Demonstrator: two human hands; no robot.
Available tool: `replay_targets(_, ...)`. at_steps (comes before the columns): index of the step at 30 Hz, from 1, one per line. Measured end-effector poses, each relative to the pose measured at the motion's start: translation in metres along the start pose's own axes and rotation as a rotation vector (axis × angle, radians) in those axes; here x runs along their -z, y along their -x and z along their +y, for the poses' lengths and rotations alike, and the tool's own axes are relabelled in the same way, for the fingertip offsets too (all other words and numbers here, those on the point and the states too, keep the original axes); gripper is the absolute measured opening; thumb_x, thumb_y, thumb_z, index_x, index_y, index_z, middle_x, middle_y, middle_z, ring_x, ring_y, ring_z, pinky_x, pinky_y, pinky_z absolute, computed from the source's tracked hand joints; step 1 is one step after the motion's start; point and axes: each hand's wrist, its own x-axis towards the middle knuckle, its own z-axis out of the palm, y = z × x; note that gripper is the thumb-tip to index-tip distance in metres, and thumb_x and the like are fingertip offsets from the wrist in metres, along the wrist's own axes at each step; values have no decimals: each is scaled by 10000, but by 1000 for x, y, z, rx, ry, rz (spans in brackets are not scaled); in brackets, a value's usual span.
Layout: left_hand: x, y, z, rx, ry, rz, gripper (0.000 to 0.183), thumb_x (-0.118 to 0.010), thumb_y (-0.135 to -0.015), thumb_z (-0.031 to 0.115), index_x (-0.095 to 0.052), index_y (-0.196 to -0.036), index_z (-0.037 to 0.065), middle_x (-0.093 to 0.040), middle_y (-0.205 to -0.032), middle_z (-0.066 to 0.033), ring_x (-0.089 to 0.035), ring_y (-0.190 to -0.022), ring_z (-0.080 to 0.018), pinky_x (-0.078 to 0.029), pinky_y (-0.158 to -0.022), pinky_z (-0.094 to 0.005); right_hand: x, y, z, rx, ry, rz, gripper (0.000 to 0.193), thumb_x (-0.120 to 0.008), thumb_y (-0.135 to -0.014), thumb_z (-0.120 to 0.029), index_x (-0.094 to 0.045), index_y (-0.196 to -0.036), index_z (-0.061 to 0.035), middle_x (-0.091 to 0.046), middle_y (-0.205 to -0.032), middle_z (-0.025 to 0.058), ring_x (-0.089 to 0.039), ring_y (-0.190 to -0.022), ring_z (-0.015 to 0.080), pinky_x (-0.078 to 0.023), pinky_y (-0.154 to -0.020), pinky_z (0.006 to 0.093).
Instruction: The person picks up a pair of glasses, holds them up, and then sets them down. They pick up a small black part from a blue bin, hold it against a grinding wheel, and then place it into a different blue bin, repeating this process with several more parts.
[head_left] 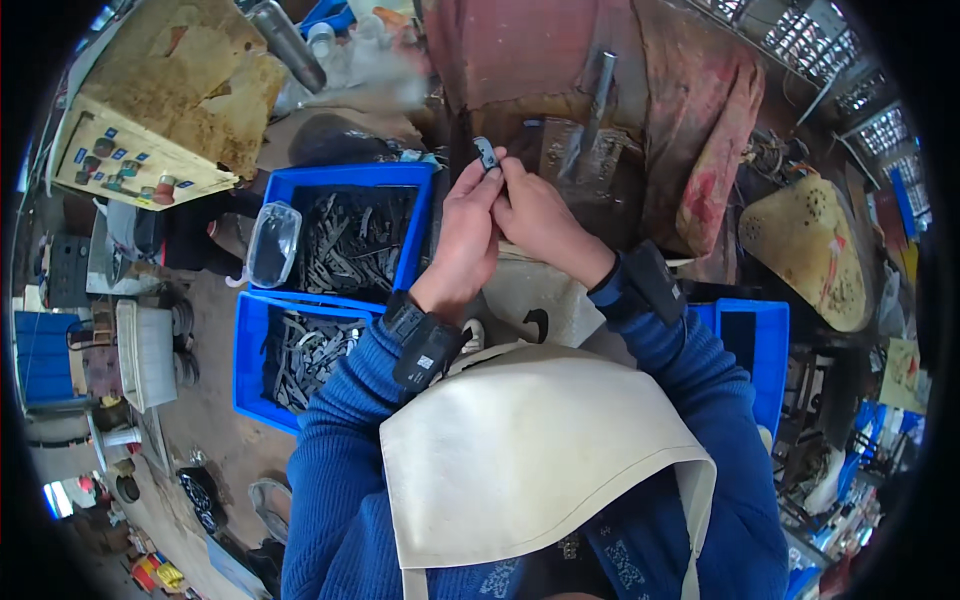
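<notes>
My left hand (pixel 466 228) and my right hand (pixel 538 218) meet in front of me and pinch a small dark metal part (pixel 486 152) between their fingertips. The part is held up just above both hands, in front of a grimy machine (pixel 590 150). Each wrist wears a black band, and my sleeves are blue. To the left of my left hand stands a blue bin (pixel 420 215) full of dark metal pieces, with a second blue bin (pixel 252 350) of similar pieces closer to me.
A clear plastic container (pixel 272 243) rests on the far bin's left edge. A third blue bin (pixel 765 350) sits at my right. A control box with buttons (pixel 130 165) is at upper left. A pale apron (pixel 520 450) covers my lap.
</notes>
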Motion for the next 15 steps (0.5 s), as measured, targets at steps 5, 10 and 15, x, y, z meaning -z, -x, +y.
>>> replay_targets(5, 27, -8, -7, -125, -305, -100, 256, -537, -983, 166, -608, -1179, 18, -664, -1074, -104, -641, -956, -155, -498, -837, -269, 32, -5, 29, -104, -13, 132, 269, -600, -874, -225, -570, -1022, -2, -649, -820, 169, -642, -826, 333, -498, -737, 398)
replay_targets(10, 69, -37, -27, -274, -713, -196, 221, -553, -968, 144, -637, -1100, -12, -686, -950, -101, -663, -879, -149, -524, -793, -300, 116, -67, 79, -17, 192, 433, 421, -632, -875, -390, -621, -1099, -33, -680, -926, 189, -657, -918, 327, -501, -806, 386)
replay_targets(15, 81, -49, -50, -310, -917, -295, 183, -569, -940, 110, -651, -1056, -6, -686, -897, -122, -679, -806, -188, -536, -738, -310, 130, -114, 105, -99, 480, 454, 536, -585, -880, -501, -611, -1170, -52, -669, -1009, 229, -621, -994, 405, -493, -842, 462)
